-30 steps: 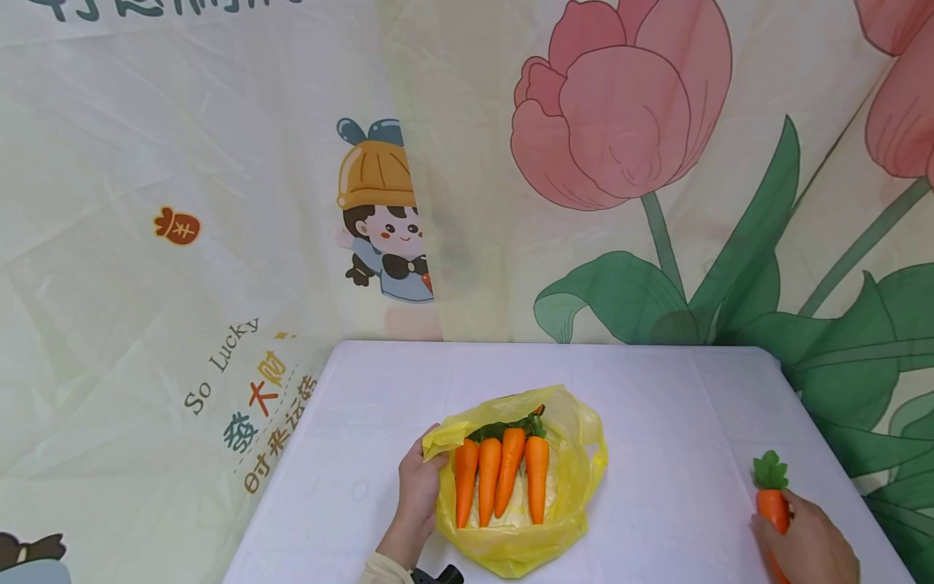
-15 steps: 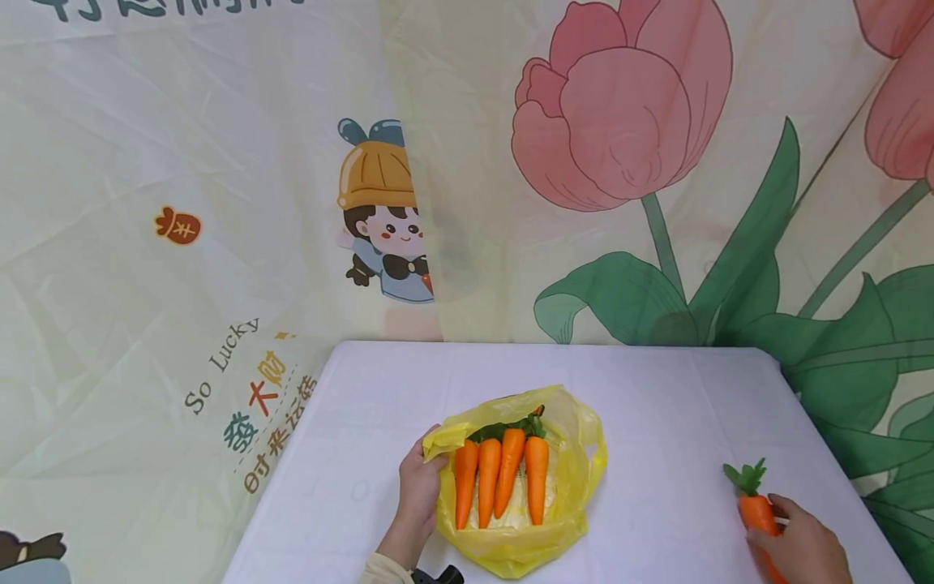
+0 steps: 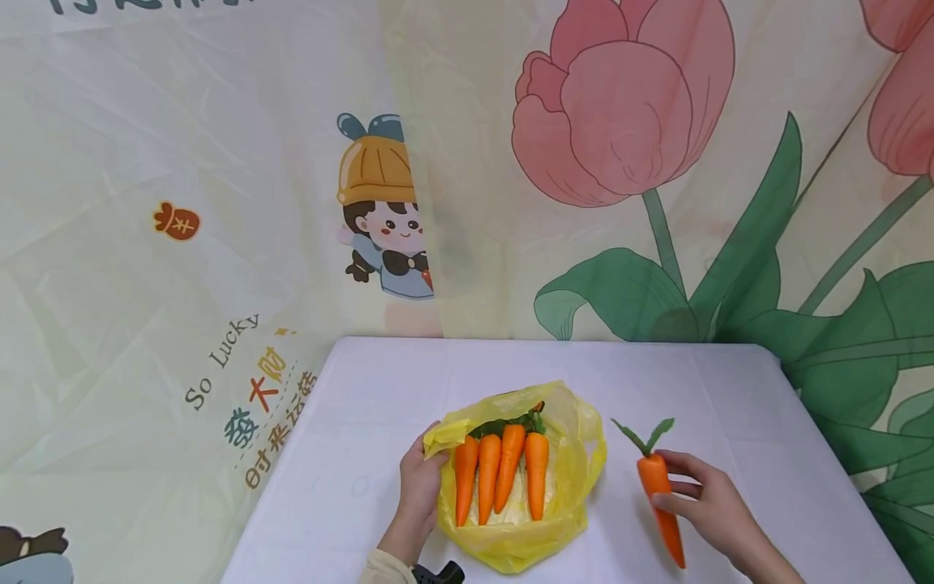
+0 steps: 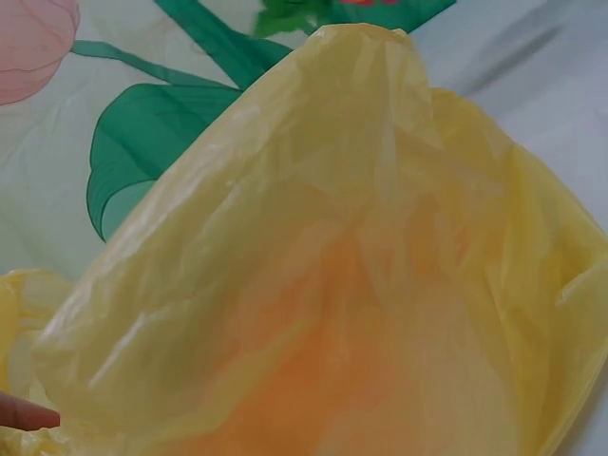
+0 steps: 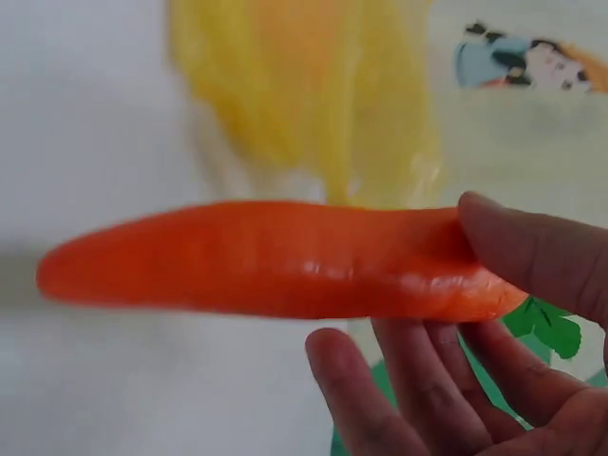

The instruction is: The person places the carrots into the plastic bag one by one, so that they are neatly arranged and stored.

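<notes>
A yellow plastic bag point(image 3: 521, 543) lies with its mouth spread on the table, several orange carrots point(image 3: 512, 470) with green tops side by side in it. My left hand point(image 3: 421, 487) pinches the bag's left rim; in the left wrist view the film point(image 4: 285, 237) covers most of the picture and only a fingertip point(image 4: 27, 412) shows. To the right of the bag, my right hand point(image 3: 704, 495) holds another carrot point(image 3: 660, 503) between thumb and fingers, leaves up and tip down. The right wrist view shows this carrot point(image 5: 266, 256) lengthwise, thumb on one side and fingers on the other.
A white cloth covers the table point(image 3: 700, 389). Behind it hangs a printed backdrop point(image 3: 467, 203) with tulips and a cartoon figure. A black device point(image 3: 441, 573) sits at my left wrist, by the bag's lower left.
My right hand has carried its carrot leftward from the table's right side, lifting it close to the bag. The left hand and the bag have stayed in place.
</notes>
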A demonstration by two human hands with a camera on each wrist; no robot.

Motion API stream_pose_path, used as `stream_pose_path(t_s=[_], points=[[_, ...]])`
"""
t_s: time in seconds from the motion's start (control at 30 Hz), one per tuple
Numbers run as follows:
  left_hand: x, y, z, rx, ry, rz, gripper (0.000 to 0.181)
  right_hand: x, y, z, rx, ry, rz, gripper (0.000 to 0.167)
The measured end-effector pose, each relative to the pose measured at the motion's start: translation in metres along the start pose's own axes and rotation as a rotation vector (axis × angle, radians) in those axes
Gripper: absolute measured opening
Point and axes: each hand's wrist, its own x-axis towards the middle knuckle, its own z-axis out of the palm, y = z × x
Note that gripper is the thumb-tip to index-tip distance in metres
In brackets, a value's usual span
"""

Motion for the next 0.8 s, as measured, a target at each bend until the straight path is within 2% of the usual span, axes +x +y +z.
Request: stream_pose_path(t_s=[0.2,0.37,0.5,0.63,0.7,0.8], points=[[-0.001,-0.001,0.000,-0.006,-0.001,0.001,0.054,-0.005,-0.048,0.038,0.228,-0.094,-0.093,0.072],[-0.001,-0.002,-0.001,-0.005,-0.001,0.000,0.055,0.003,-0.074,0.071,0.436,-0.180,-0.166,0.072],[-0.001,-0.004,-0.002,0.003,0.006,-0.018,0.055,0.012,-0.083,0.094,0.580,-0.240,-0.181,0.070],[-0.001,-0.004,-0.004,0.008,0.020,-0.023,0.056,0.020,-0.086,0.111,0.682,-0.242,-0.164,0.070],[-0.001,-0.004,-0.005,0.011,0.021,-0.016,0.056,0.024,-0.085,0.118,0.709,-0.224,-0.149,0.070],[-0.001,-0.003,-0.006,0.006,0.024,-0.013,0.056,0.031,-0.081,0.126,0.689,-0.186,-0.125,0.072]])
